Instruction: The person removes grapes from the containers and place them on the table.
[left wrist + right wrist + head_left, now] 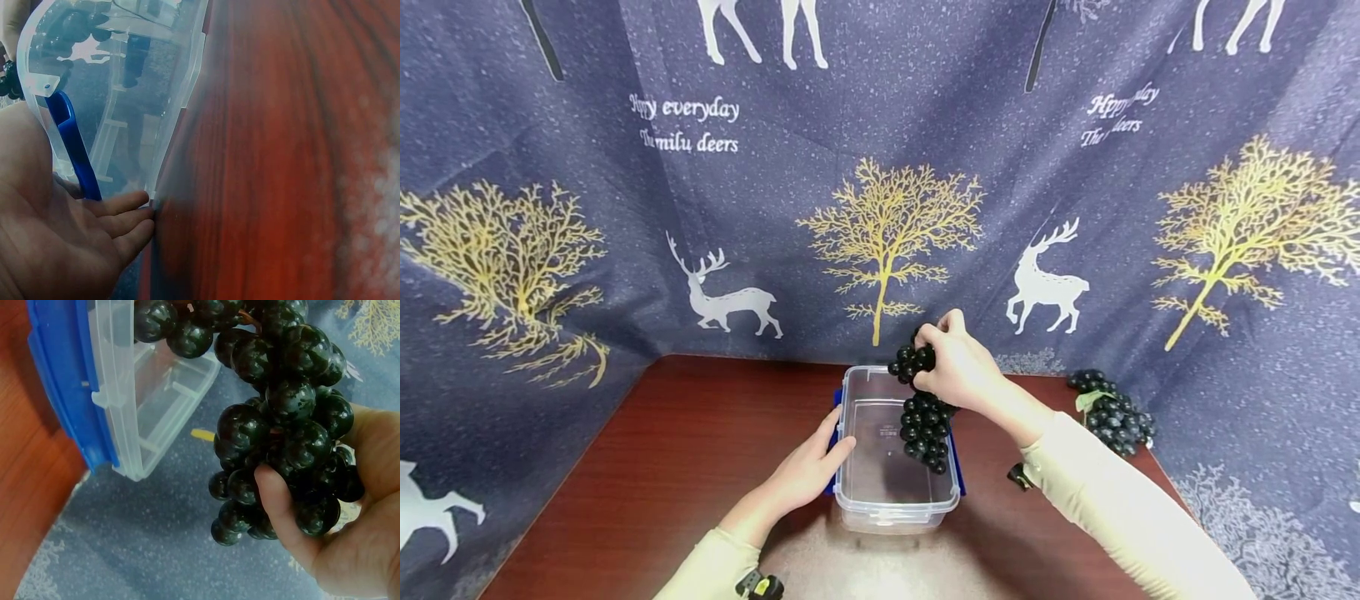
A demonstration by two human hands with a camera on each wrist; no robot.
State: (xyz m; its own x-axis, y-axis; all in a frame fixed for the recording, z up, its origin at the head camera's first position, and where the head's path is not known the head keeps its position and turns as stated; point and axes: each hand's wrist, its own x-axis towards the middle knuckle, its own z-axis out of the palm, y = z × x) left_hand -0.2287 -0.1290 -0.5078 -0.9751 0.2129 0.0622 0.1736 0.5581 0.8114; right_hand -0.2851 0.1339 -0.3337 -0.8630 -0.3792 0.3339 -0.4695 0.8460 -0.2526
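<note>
A clear plastic box with blue side latches stands uncovered on the table. My right hand grips a bunch of black grapes by its upper part, and the lower part hangs over the right side of the box. In the right wrist view the thumb presses into the grapes, with the box wall beside them. My left hand rests against the box's left side, thumb at the rim. The left wrist view shows its fingers nearly straight, next to a blue latch.
Another bunch of black grapes with a pale green leaf lies at the table's right edge. A dark blue cloth printed with deer and trees hangs behind and at the sides of the reddish-brown table.
</note>
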